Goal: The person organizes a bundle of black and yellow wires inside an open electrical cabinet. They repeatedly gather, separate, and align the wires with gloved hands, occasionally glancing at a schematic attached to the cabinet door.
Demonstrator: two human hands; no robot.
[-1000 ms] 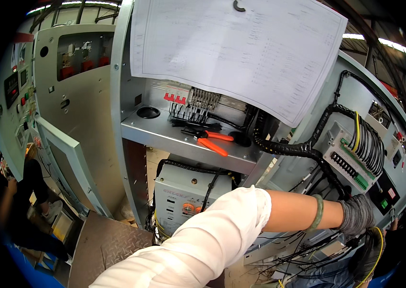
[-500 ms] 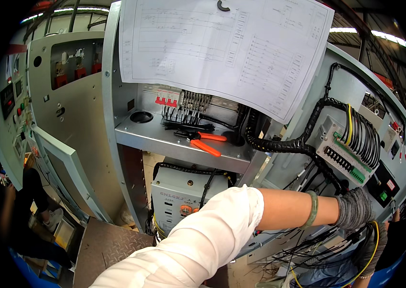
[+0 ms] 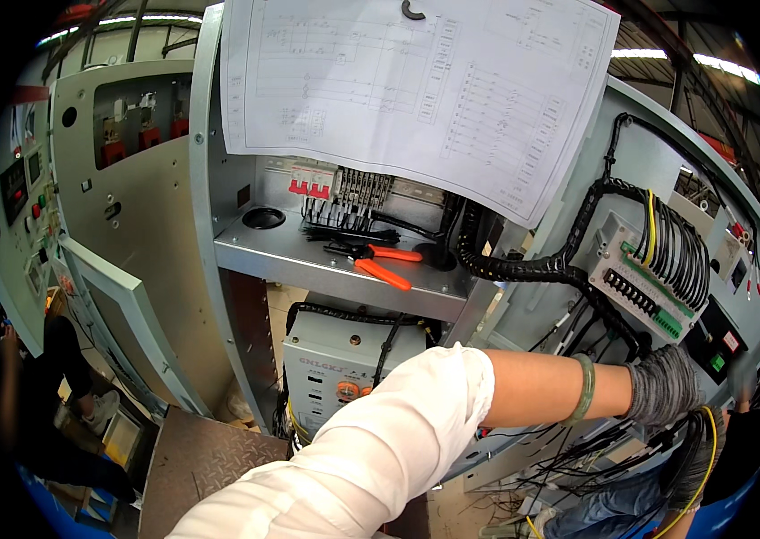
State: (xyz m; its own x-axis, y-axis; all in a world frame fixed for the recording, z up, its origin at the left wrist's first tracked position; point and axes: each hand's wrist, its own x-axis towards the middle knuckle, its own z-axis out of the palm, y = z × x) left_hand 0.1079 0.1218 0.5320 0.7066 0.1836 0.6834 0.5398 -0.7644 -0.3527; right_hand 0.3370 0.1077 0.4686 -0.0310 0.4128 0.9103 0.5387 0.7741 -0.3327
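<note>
While reaching low right, the grey-gloved left hand (image 3: 665, 386) is seemingly gripping thin, limp black and yellow wires (image 3: 699, 449); best pinched near their ends; right hand unseen.

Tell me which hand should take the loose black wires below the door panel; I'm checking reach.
Left, probably. The left hand, gloved, lies right at the wires, with its arm stretched out to them. A dark gloved shape just below may be the right hand, but it is too dim to judge.
</note>
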